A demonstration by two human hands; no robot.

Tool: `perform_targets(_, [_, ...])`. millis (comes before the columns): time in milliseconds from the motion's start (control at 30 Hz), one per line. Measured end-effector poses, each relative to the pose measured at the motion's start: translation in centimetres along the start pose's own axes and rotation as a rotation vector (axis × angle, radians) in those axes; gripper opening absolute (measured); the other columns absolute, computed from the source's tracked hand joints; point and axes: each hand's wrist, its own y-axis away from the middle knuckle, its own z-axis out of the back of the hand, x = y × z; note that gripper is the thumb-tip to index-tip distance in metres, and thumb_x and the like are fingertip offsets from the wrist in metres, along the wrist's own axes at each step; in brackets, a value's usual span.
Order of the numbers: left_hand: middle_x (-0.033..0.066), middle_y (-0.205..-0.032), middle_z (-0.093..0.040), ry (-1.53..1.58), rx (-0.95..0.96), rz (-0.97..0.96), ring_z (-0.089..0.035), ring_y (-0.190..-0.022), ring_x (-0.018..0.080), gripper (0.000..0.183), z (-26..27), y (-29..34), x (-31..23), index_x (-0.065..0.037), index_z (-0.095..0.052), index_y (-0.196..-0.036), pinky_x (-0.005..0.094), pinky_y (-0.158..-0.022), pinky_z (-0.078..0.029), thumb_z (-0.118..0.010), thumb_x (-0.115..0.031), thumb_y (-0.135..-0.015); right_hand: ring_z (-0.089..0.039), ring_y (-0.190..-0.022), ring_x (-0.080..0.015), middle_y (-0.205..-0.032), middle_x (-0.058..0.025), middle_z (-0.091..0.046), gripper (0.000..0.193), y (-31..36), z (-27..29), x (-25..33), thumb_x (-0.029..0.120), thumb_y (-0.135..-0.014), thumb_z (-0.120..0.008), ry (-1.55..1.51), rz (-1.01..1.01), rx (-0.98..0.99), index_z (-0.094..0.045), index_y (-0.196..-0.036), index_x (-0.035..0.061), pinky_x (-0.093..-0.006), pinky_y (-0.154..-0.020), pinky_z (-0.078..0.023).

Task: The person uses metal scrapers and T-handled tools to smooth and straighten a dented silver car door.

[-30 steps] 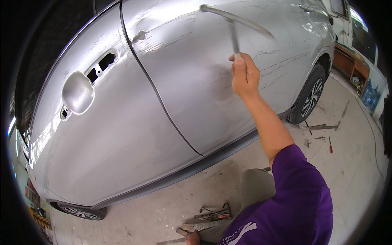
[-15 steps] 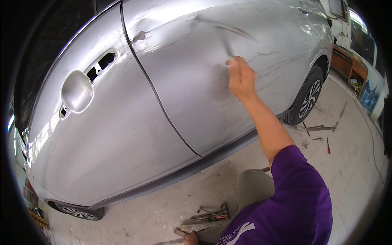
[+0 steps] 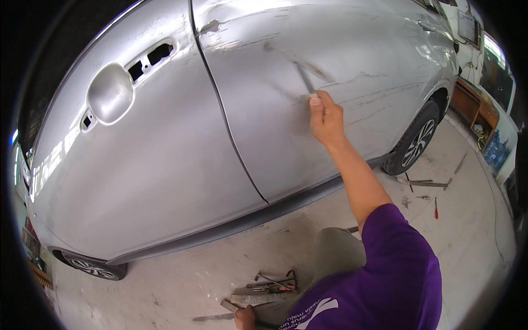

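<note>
My right hand is closed around the handle of a hammer with a long, narrow head, blurred by motion. It is held in front of the silver car's rear door, whose surface shows dark scratches and scuffs; whether the head touches the panel I cannot tell. Low in the picture, my left hand is closed by my knee, gripping a flat greyish piece whose kind does not show. Several metal hand tools lie on the floor beside it.
The front door has open handle cut-outs. A dark sill runs along the car's bottom, with a rear wheel at right. A red-handled screwdriver and metal bars lie on the floor; a wooden cabinet stands behind.
The hammer's head has swung and sits lower relative to the door's scratches. My right hand has shifted slightly down. The whole view has shifted; my left hand still grips the flat piece.
</note>
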Motion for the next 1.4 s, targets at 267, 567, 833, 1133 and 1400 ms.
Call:
perform_targets(267, [0.0215, -0.115, -0.068, 0.078, -0.035, 0.12, -0.064, -0.11, 0.0372, 0.053, 0.3, 0.3, -0.2, -0.002, -0.072, -0.107, 0.0467, -0.095, -0.05, -0.066, -0.044, -0.074, -0.052, -0.049, -0.0186, -0.06, -0.0072, -0.055, 0.02, -0.5, -0.2, 1.2, 0.019, -0.1, -0.053, 0.169, -0.023, 0.073, -0.062, -0.097, 0.0018, -0.0288, -0.051, -0.043])
perform_targets(567, [0.0194, -0.119, -0.067, 0.111, -0.022, 0.131, -0.064, -0.111, 0.0373, 0.053, 0.9, 0.4, 0.0, -0.004, -0.071, -0.111, 0.047, -0.094, -0.051, -0.065, -0.044, -0.076, -0.051, -0.048, -0.0178, -0.06, -0.0078, -0.053, 0.025, -1.3, -1.0, 0.9, 0.023, -0.101, -0.053, 0.099, 0.146, 0.031, -0.061, -0.096, 0.0001, -0.0288, -0.049, -0.041])
perform_targets(833, [0.0192, -0.118, -0.068, 0.121, -0.062, 0.155, -0.064, -0.111, 0.0371, 0.05, 1.5, 1.5, -0.2, -0.004, -0.072, -0.107, 0.0472, -0.094, -0.051, -0.065, -0.042, -0.076, -0.053, -0.049, -0.0195, -0.058, -0.0074, -0.051, 0.031, -0.8, -0.5, 2.0, 0.033, -0.102, -0.05, -0.154, 0.23, -0.008, -0.059, -0.097, 0.0043, -0.0324, -0.049, -0.041])
perform_targets(1133, [0.0176, -0.116, -0.069, 0.12, -0.026, 0.153, -0.065, -0.109, 0.0368, 0.048, 1.7, 1.2, 0.1, -0.006, -0.073, -0.106, 0.0486, -0.093, -0.051, -0.066, -0.042, -0.076, -0.05, -0.048, -0.0208, -0.059, -0.01, -0.052, 0.025, -1.2, -1.4, 1.2, 0.025, -0.1, -0.052, 0.126, 0.302, 0.023, -0.061, -0.094, 0.0027, -0.033, -0.049, -0.041])
perform_targets(1400, [0.0173, -0.115, -0.069, 0.133, -0.057, 0.131, -0.065, -0.107, 0.0376, 0.046, 0.5, 0.4, 0.5, -0.007, -0.073, -0.107, 0.049, -0.092, -0.051, -0.064, -0.04, -0.077, -0.046, -0.052, -0.0111, -0.06, -0.004, -0.048, 0.039, -0.6, -1.9, 1.2, 0.034, -0.103, -0.046, -0.12, 0.173, 0.048, -0.056, -0.087, 0.0005, -0.0295, -0.048, -0.036])
